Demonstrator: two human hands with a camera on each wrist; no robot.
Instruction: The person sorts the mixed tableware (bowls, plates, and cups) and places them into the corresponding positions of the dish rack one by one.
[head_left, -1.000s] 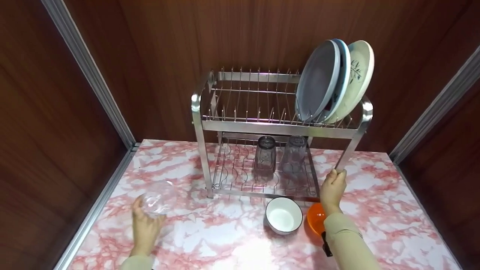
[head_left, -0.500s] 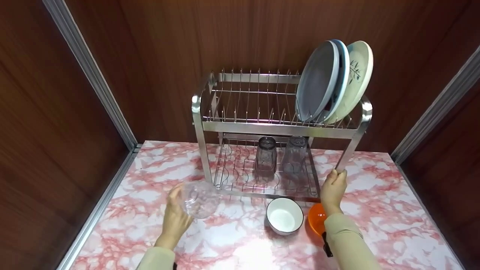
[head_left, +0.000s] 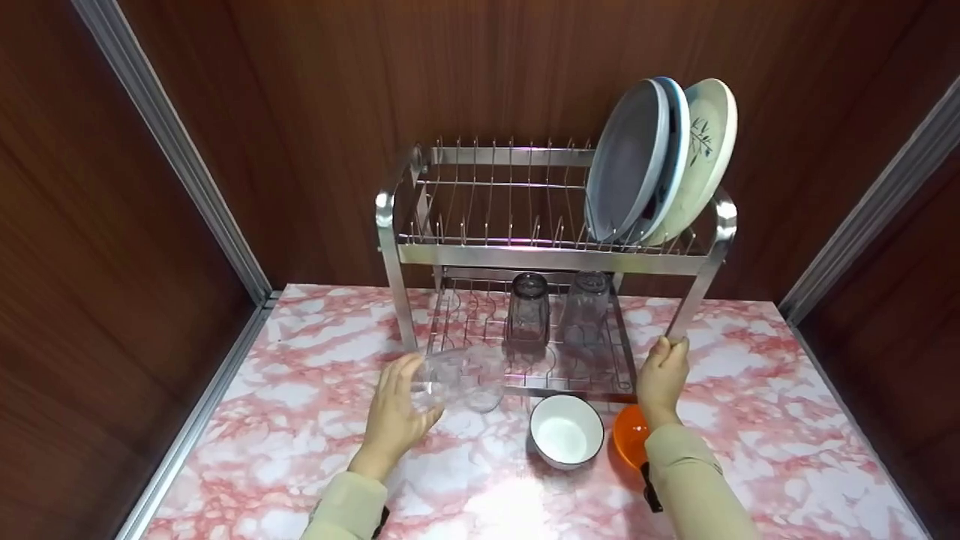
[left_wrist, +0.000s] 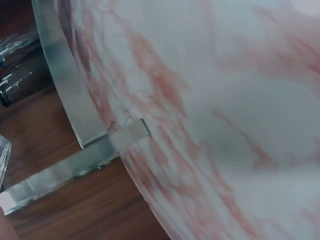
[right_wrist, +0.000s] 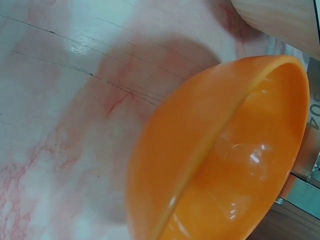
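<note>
In the head view my left hand (head_left: 394, 418) holds a clear glass vessel (head_left: 480, 375), tipped on its side, in front of the lower left of the metal dish rack (head_left: 555, 259). Its see-through outline overlaps the rack's lower tier. Only a sliver of the clear glass (left_wrist: 4, 155) shows at the left wrist view's edge. My right hand (head_left: 663, 381) grips the rack's front right leg. Below that forearm sits an orange bowl (head_left: 628, 435), partly hidden by the sleeve; the same orange bowl (right_wrist: 170, 135) fills much of the right wrist view.
A white bowl (head_left: 567, 433) with a dark rim stands before the rack. Two upside-down tumblers, a dark one (head_left: 529, 311) and a paler one (head_left: 586, 307), occupy the lower tier. A grey plate (head_left: 626, 161) and others lean at the upper right. Wood panels enclose the table (head_left: 300, 450).
My left hand has moved right and slightly up with the clear glass vessel, from the open table at left to the rack's front. My right hand stays on the rack leg.
</note>
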